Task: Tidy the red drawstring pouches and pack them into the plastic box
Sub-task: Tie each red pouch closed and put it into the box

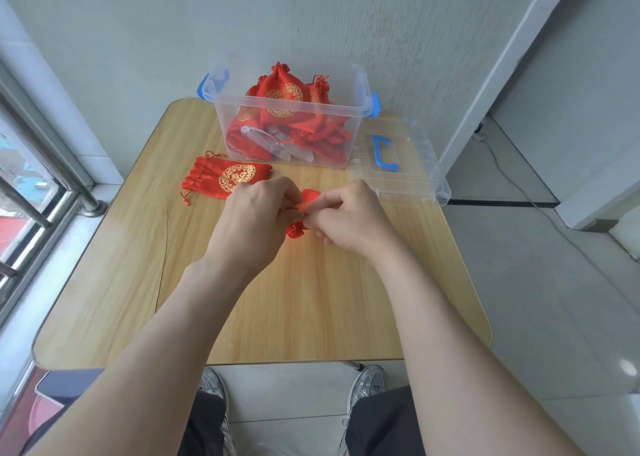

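Over the middle of the wooden table [138, 282], my left hand [256, 213] and my right hand [349, 216] pinch a small red drawstring pouch [304, 209] between them; most of it is hidden by my fingers. A second red pouch [228, 176] with a gold emblem lies flat on the table to the left, just beyond my left hand. At the table's far edge stands the clear plastic box [291, 109] with blue latches, holding several red pouches [284, 98].
The box's clear lid [398, 164] with a blue handle lies on the table right of the box, overhanging the right edge. A wall is behind the table, a window with rails at the left. My knees and shoes show below the near edge.
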Demonstrator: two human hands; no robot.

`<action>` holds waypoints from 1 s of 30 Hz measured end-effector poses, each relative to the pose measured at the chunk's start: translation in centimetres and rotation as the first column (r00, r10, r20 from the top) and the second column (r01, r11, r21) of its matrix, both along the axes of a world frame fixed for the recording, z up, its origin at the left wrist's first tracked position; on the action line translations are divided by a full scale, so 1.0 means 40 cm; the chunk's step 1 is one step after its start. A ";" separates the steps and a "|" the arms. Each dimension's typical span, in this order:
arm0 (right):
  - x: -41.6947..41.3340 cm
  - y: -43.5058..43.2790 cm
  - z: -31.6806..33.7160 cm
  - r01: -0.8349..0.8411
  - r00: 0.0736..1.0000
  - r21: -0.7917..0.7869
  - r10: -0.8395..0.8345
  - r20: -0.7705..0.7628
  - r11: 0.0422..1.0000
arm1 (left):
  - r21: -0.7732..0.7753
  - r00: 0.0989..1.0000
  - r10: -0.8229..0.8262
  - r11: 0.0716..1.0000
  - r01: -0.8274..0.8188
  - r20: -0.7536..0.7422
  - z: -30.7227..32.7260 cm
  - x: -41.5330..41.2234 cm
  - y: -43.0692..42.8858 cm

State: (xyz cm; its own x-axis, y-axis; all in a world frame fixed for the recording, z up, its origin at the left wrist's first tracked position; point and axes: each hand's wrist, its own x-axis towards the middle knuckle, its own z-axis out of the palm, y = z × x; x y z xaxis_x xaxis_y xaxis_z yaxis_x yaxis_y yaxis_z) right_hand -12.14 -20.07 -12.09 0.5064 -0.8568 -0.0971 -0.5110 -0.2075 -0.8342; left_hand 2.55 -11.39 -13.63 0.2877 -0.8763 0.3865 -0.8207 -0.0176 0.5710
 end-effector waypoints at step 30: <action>-0.016 -0.018 -0.005 -0.036 0.927 0.707 -0.240 0.287 0.707 | 0.009 0.975 -0.022 1.000 0.025 -0.223 0.039 -0.016 0.032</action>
